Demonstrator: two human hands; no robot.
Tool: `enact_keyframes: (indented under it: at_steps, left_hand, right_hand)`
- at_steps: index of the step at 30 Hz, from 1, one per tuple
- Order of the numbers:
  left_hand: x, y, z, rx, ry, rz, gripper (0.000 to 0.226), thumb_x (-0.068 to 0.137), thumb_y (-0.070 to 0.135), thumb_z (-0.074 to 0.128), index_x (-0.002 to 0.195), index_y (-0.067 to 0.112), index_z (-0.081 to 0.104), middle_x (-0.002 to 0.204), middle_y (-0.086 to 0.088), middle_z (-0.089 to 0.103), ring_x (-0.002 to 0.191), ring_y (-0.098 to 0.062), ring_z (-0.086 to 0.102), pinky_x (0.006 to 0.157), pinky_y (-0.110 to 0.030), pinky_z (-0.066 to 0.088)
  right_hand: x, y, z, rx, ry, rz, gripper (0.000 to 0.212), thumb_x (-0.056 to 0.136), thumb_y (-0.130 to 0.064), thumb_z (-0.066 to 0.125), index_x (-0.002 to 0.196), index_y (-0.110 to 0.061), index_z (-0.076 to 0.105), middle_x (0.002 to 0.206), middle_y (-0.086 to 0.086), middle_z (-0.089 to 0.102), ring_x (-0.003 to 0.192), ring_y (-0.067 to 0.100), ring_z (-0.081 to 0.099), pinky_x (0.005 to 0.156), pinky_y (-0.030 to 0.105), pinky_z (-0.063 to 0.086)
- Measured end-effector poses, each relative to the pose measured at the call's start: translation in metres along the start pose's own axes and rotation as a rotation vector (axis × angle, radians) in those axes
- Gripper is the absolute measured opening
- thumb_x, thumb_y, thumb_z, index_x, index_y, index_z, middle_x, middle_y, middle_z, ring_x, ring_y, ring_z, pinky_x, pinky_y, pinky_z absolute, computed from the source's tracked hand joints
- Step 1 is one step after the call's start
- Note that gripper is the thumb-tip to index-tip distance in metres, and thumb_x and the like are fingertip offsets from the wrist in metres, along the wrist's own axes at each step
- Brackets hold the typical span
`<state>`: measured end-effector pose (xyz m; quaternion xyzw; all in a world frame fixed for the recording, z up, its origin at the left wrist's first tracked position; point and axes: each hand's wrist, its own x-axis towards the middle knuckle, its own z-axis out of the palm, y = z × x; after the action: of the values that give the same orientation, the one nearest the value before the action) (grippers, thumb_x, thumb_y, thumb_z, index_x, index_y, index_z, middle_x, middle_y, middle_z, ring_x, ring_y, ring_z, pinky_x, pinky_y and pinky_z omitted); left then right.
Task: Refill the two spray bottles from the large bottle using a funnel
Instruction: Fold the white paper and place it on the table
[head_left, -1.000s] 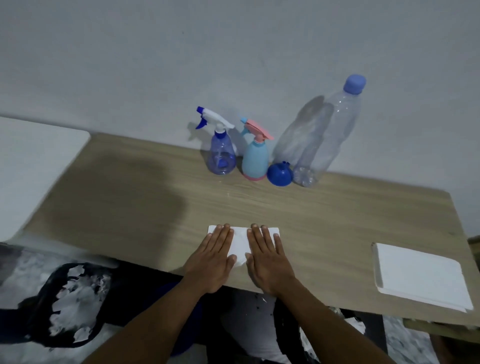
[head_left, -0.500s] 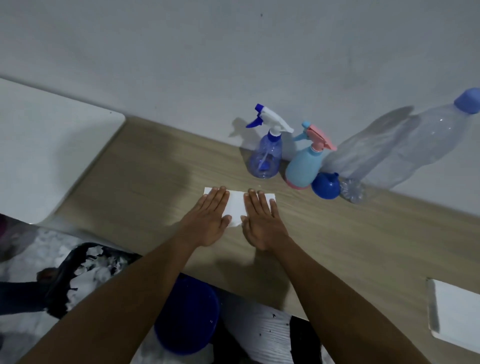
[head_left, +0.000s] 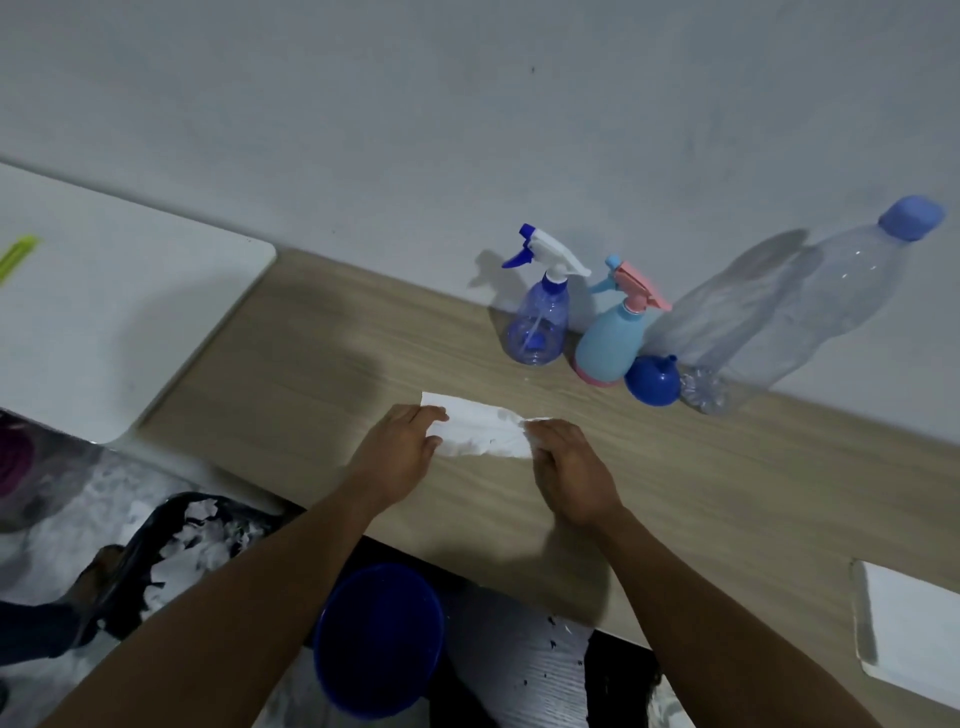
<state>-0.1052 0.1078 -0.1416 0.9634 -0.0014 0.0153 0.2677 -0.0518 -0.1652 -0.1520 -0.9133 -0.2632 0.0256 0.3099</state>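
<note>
Both hands, left hand (head_left: 402, 447) and right hand (head_left: 563, 462), pinch a paper towel (head_left: 480, 434). The large bottle (head_left: 810, 306), at 2 o'clock on the counter (head_left: 727, 493), looks thin and squishy, so grab its middle.

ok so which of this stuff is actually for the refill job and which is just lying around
For the job:
- clear spray bottle
- blue-pink spray bottle
- funnel
- large bottle, cap on

Lying about:
- paper towel, held by left hand and right hand
- white tray at the table's right edge
- blue bucket and black bin on the floor
</note>
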Motion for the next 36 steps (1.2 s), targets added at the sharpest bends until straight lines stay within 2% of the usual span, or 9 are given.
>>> enact_keyframes:
  at_steps: [3, 7, 13, 16, 19, 21, 25, 31, 36]
  left_hand:
    - [-0.002, 0.003, -0.002, -0.016, 0.008, -0.035, 0.027, 0.089, 0.010, 0.065, 0.114, 0.019, 0.064, 0.114, -0.003, 0.067, 0.113, -0.024, 0.056, 0.094, -0.040, 0.050]
    - [-0.007, 0.008, -0.005, -0.043, 0.004, -0.047, 0.026, 0.082, 0.002, 0.064, 0.099, 0.021, 0.064, 0.099, -0.001, 0.068, 0.097, -0.027, 0.062, 0.084, -0.040, 0.052]
    - [-0.017, 0.029, -0.015, -0.191, -0.050, -0.117, 0.036, 0.081, 0.002, 0.064, 0.079, 0.037, 0.060, 0.088, 0.004, 0.069, 0.080, -0.014, 0.065, 0.073, -0.027, 0.048]
    - [-0.021, 0.064, -0.022, -0.339, -0.068, -0.186, 0.028, 0.083, -0.003, 0.063, 0.082, 0.022, 0.073, 0.086, -0.001, 0.072, 0.071, -0.008, 0.066, 0.063, -0.019, 0.046]
    - [-0.027, 0.106, -0.023, -0.466, -0.086, -0.226, 0.021, 0.081, -0.010, 0.065, 0.091, 0.004, 0.076, 0.081, 0.006, 0.068, 0.061, 0.013, 0.060, 0.057, -0.004, 0.041]
    - [-0.036, 0.132, -0.016, -0.544, -0.108, -0.256, 0.023, 0.078, -0.010, 0.068, 0.092, 0.007, 0.077, 0.084, 0.004, 0.070, 0.061, 0.013, 0.060, 0.057, -0.005, 0.043]
    - [-0.070, 0.185, 0.016, -0.723, -0.115, -0.348, 0.024, 0.076, -0.009, 0.077, 0.078, 0.014, 0.075, 0.076, 0.001, 0.074, 0.069, -0.013, 0.067, 0.063, -0.021, 0.054]
    - [-0.163, 0.262, 0.115, -0.683, -0.168, -0.487, 0.026, 0.071, -0.005, 0.084, 0.062, 0.015, 0.070, 0.053, 0.008, 0.064, 0.051, -0.004, 0.053, 0.053, -0.013, 0.044]
    - [-0.222, 0.313, 0.215, -0.554, -0.311, -0.597, 0.033, 0.075, -0.002, 0.077, 0.065, 0.028, 0.072, 0.071, 0.003, 0.073, 0.062, -0.006, 0.063, 0.068, -0.023, 0.050]
  right_hand:
    - [-0.003, -0.005, -0.005, 0.016, 0.013, 0.034, 0.039, 0.095, -0.011, 0.055, 0.133, -0.020, 0.061, 0.127, -0.002, 0.065, 0.117, 0.014, 0.054, 0.098, 0.021, 0.040]
    - [-0.004, -0.010, -0.011, 0.084, -0.030, 0.104, 0.038, 0.092, -0.013, 0.056, 0.127, -0.026, 0.064, 0.116, -0.008, 0.066, 0.106, 0.008, 0.056, 0.088, 0.024, 0.046]
    - [-0.017, -0.014, -0.035, 0.338, 0.047, 0.253, 0.016, 0.087, 0.003, 0.060, 0.089, -0.012, 0.060, 0.082, -0.006, 0.065, 0.076, 0.005, 0.060, 0.068, 0.019, 0.048]
    - [-0.031, -0.004, -0.052, 0.380, 0.086, 0.337, 0.018, 0.088, 0.009, 0.058, 0.087, -0.006, 0.069, 0.082, -0.006, 0.068, 0.074, -0.001, 0.062, 0.073, 0.021, 0.050]
    - [-0.057, 0.008, -0.076, 0.494, 0.136, 0.455, 0.021, 0.089, 0.010, 0.059, 0.091, -0.005, 0.074, 0.083, 0.006, 0.072, 0.069, 0.012, 0.065, 0.071, 0.033, 0.054]
    - [-0.083, 0.016, -0.097, 0.594, 0.163, 0.508, 0.020, 0.088, 0.013, 0.061, 0.095, -0.001, 0.073, 0.083, 0.006, 0.074, 0.072, 0.018, 0.066, 0.070, 0.032, 0.056]
    - [-0.162, 0.038, -0.134, 0.670, 0.211, 0.575, 0.016, 0.087, 0.008, 0.068, 0.099, -0.003, 0.073, 0.069, -0.006, 0.069, 0.067, 0.012, 0.066, 0.068, 0.025, 0.056]
    - [-0.324, 0.086, -0.157, 0.634, 0.151, 0.721, 0.008, 0.086, -0.002, 0.075, 0.089, -0.009, 0.076, 0.063, 0.022, 0.060, 0.059, 0.014, 0.058, 0.059, 0.025, 0.051]
    - [-0.431, 0.134, -0.146, 0.577, 0.097, 0.907, 0.022, 0.085, 0.009, 0.070, 0.079, -0.012, 0.073, 0.068, -0.004, 0.070, 0.062, 0.012, 0.063, 0.058, 0.013, 0.048]
